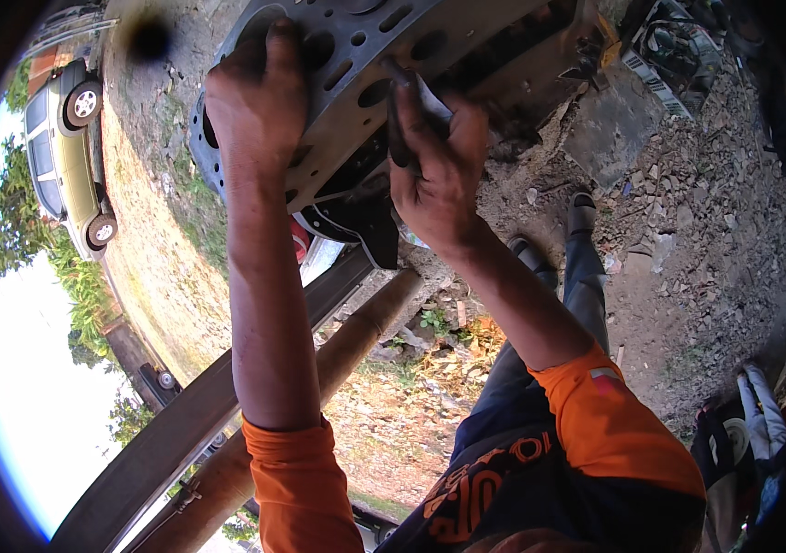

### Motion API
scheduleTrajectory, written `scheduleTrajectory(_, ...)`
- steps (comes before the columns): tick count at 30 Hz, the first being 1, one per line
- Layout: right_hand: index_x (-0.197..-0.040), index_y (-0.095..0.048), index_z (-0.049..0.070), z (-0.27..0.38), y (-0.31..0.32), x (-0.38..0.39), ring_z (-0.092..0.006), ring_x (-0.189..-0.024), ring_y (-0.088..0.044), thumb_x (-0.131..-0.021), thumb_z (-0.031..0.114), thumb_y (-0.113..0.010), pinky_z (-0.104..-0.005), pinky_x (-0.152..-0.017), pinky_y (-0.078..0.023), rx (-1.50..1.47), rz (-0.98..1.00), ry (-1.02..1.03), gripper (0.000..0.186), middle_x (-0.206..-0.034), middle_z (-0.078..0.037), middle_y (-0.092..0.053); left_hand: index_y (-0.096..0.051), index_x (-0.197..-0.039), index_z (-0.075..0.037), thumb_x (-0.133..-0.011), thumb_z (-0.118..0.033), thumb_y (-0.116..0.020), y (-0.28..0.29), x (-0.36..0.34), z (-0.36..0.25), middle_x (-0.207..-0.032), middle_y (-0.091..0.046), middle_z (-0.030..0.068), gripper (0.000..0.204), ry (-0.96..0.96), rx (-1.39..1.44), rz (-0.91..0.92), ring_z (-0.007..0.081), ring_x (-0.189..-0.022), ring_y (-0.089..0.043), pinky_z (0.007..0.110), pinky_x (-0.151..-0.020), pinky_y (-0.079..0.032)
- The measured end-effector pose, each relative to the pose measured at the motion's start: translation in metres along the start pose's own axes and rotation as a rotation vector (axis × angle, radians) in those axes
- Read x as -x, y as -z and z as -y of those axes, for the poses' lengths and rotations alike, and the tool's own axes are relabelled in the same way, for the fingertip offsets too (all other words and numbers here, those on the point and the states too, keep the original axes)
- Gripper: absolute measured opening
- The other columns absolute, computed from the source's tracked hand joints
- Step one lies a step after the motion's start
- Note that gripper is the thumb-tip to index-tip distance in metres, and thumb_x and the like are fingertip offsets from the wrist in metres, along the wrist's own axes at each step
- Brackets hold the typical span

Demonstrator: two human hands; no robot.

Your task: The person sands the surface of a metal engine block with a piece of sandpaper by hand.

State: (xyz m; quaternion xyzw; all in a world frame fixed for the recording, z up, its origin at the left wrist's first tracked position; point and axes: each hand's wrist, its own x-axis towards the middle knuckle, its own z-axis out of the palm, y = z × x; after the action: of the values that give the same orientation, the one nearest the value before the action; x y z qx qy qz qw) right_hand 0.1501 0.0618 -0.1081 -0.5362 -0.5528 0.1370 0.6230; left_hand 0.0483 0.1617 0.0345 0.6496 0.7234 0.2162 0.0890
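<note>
A large grey metal part [342,101] with several round and oval holes slants across the top; it looks like an engine block, though its full shape is cut off. My left hand [259,106] grips its left end, the thumb lying on the flat face and the other fingers hidden at a large opening. Over the lower edge of that face, my right hand [444,170] is closed round a flat, pale piece [434,98], its kind unclear. One blackened fingertip reaches the metal beside a hole. Below hangs a dark curved bracket [356,226].
A rusty round pole [365,323] and a flat metal beam [158,433] run diagonally at lower left. Rubble [679,221] covers the ground at right, near a flat slab [610,129] and a metal frame with parts [674,55]. A green-gold car [66,157] stands at far left.
</note>
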Motion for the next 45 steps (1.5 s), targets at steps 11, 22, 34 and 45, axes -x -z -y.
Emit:
scheduleTrajectory(11,-0.142,-0.063,0.007,-0.008,0.006,0.000,-0.0271,-0.101,-0.052,-0.087,0.003,-0.070,-0.0389,-0.086,-0.043,0.009,0.024,0.012,0.056,-0.122,-0.015,-0.052,-0.077,-0.115,-0.004,-0.098,-0.048,-0.062,-0.004,-0.001,0.006,-0.100,-0.077,0.0215,0.049,-0.021,0.033,-0.057,0.0301,-0.095,-0.075,0.040,-0.091,-0.053)
scheduleTrajectory(22,-0.150,-0.055,0.015,-0.008,-0.001,-0.004,-0.0310,-0.100,-0.050,-0.081,0.007,-0.073,-0.0455,-0.085,-0.038,-0.042,-0.006,0.017,0.072,-0.118,-0.014,-0.052,-0.077,-0.115,-0.005,-0.098,-0.049,-0.062,0.000,-0.002,0.002,-0.102,-0.077,0.0213,0.050,0.028,-0.090,-0.028,0.0296,-0.098,-0.075,0.040,-0.092,-0.053)
scheduleTrajectory(34,-0.146,-0.060,0.014,-0.010,0.003,-0.006,-0.0305,-0.103,-0.050,-0.079,0.006,-0.072,-0.0454,-0.087,-0.038,-0.022,-0.006,0.033,0.069,-0.122,-0.013,-0.052,-0.077,-0.114,-0.004,-0.098,-0.046,-0.063,0.001,-0.002,0.002,-0.104,-0.077,0.0205,0.048,0.058,-0.056,-0.019,0.0278,-0.098,-0.075,0.039,-0.092,-0.053)
scheduleTrajectory(45,-0.144,-0.061,0.013,-0.008,-0.005,0.000,-0.0296,-0.102,-0.050,-0.075,0.006,-0.075,-0.0442,-0.086,-0.037,-0.064,-0.042,0.007,0.071,-0.122,-0.012,-0.052,-0.078,-0.114,-0.004,-0.099,-0.045,-0.062,-0.002,-0.001,0.001,-0.101,-0.078,0.0197,0.047,0.006,-0.015,-0.038,0.0278,-0.097,-0.075,0.039,-0.092,-0.053)
